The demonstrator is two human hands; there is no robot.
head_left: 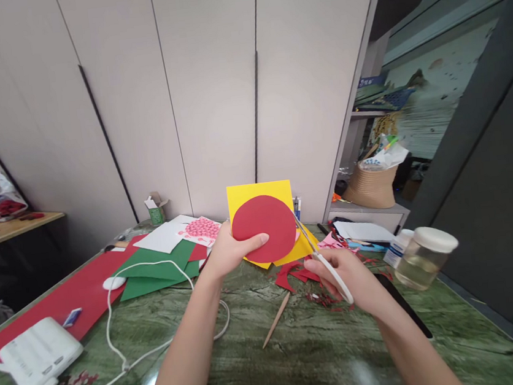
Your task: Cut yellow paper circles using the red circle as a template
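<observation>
My left hand (228, 251) grips a red paper circle (266, 219) laid against a yellow paper sheet (256, 190), its thumb pressed on the red face. My right hand (347, 275) is closed around the white handles of a pair of scissors (333, 273). The blades point up and to the left and meet the right edge of the papers. Whether the blades are parted is hard to make out. Below the held papers, red paper scraps (296, 274) and a wooden stick (275, 320) with a pointed end lie on the green table (253, 372).
A white power block (41, 356) with a looping cable sits at left near red and green sheets (158, 268). On the right are a lidded jar of liquid (424, 260), a white bottle (399, 247) and a dark phone-like slab (403, 305). Cabinet doors (209, 99) stand behind.
</observation>
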